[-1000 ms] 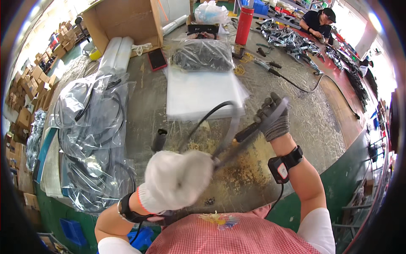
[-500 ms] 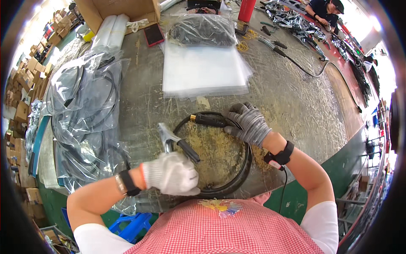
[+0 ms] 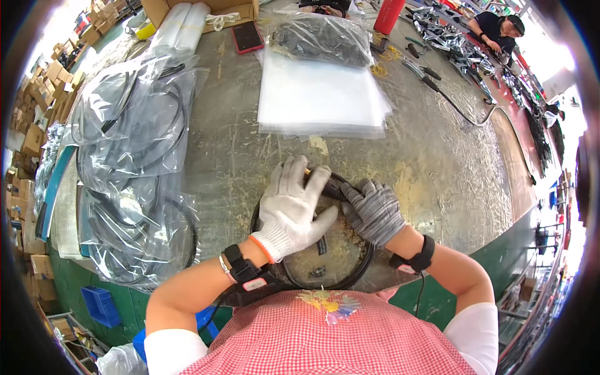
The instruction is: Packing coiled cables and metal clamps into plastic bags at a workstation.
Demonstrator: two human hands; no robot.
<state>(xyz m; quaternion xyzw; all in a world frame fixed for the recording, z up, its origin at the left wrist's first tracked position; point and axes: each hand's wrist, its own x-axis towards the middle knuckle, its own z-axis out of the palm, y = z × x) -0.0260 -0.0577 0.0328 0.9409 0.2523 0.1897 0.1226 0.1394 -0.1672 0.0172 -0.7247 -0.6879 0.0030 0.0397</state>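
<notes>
- Left hand in a white knit glove with an orange cuff edge (image 3: 290,206) lay over the upper left of a ring-shaped coil of black sheathed cable (image 3: 367,261), its thumb spread from the fingers; from my remote feed I could not tell whether it pinched anything.
- Right hand in a striped grey knit glove (image 3: 375,212) curved over the coil's upper right, fingers close together, beside a thick black cylindrical connector (image 3: 334,187); I could not see whether its pads gripped.
- I had the coil at the lower centre of the frame, on a worn grey workbench (image 3: 437,187).
- Coiling looked well advanced to me: the cable already ran round in a loop. I saw no tie, though the hands hid its top.
- No bag enclosed this coil, whereas black cables in clear plastic bags (image 3: 137,181) lay at the left.
- Flat clear plastic sheets or bags (image 3: 322,106) lay stacked at the upper centre, untouched.
- Another black cable (image 3: 480,124) lay uncoiled at the upper right.
</notes>
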